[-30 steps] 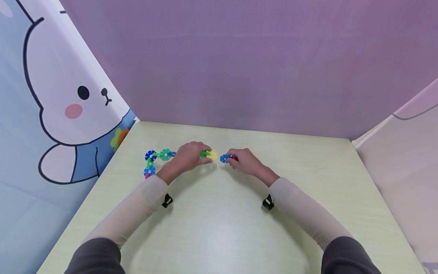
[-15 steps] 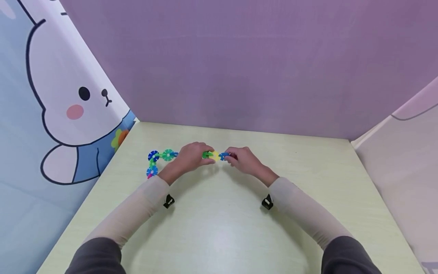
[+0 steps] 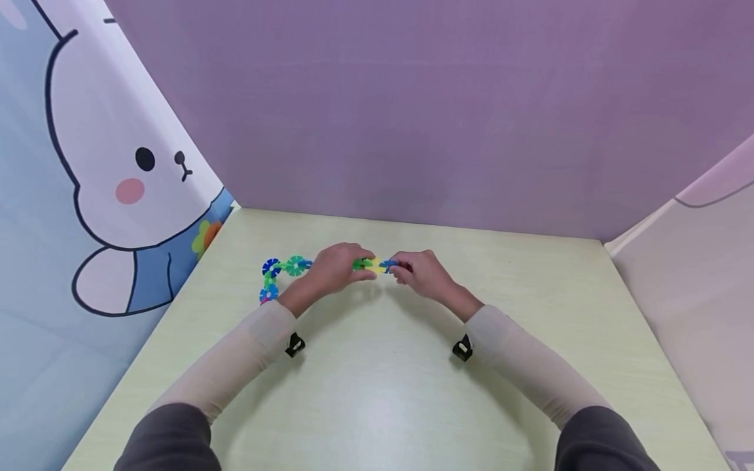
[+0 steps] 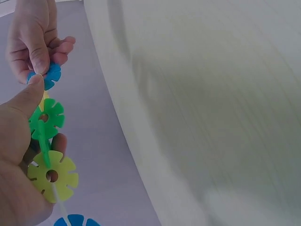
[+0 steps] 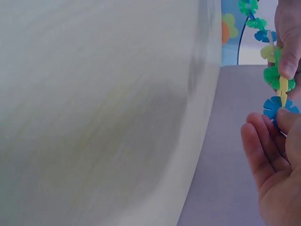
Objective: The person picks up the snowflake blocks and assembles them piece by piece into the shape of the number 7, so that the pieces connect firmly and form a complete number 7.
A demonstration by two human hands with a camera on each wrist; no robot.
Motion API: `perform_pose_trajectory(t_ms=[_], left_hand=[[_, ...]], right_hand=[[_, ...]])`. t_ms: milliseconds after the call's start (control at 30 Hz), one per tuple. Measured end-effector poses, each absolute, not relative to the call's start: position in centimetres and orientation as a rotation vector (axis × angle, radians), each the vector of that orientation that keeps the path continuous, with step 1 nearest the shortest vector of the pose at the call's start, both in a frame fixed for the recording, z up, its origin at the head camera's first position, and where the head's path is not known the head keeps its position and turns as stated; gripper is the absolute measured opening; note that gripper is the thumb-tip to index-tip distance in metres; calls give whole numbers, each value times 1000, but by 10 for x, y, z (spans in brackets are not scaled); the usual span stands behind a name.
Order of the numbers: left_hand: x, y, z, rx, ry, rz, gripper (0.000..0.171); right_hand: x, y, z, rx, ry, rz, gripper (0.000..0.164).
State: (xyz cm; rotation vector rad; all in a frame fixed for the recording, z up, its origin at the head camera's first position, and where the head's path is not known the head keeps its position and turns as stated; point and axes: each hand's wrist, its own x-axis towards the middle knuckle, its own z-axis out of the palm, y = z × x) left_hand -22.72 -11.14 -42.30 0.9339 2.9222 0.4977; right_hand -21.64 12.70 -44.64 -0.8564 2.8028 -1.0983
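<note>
My left hand grips a chain of slotted snowflake discs near its right end, thumb on top. In the left wrist view, a green disc and a yellow-green disc lie along that palm. Thumb and fingers of my right hand pinch a blue snowflake disc. Its edge meets the yellow disc at the chain's end, which stands edge-on in the right wrist view. Leftward past my left hand the chain runs on through a teal-green disc, then bends toward me at a dark blue disc.
Both hands are over the far half of a pale wooden table. A purple cloth wall rises behind its back edge. A curtain with a cartoon animal hangs at the left. Black camera mounts sit under both wrists.
The blue disc in my right hand, apart from the yellow disc a second ago, has come against it. My left hand and the chain have shifted slightly to the right.
</note>
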Motion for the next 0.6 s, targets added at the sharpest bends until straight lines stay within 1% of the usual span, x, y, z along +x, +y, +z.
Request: perform_pose_trajectory(t_ms=[267, 467, 600], left_hand=[[-227, -108, -419, 942, 2925, 422, 51], [-228, -107, -414, 908, 2894, 489, 51], [-228, -107, -407, 920, 2856, 528, 54]], right_hand=[[-214, 126, -445, -895, 2829, -1080, 13], [-214, 130, -445, -854, 2823, -1181, 11], [-213, 133, -445, -835, 2806, -1249, 11]])
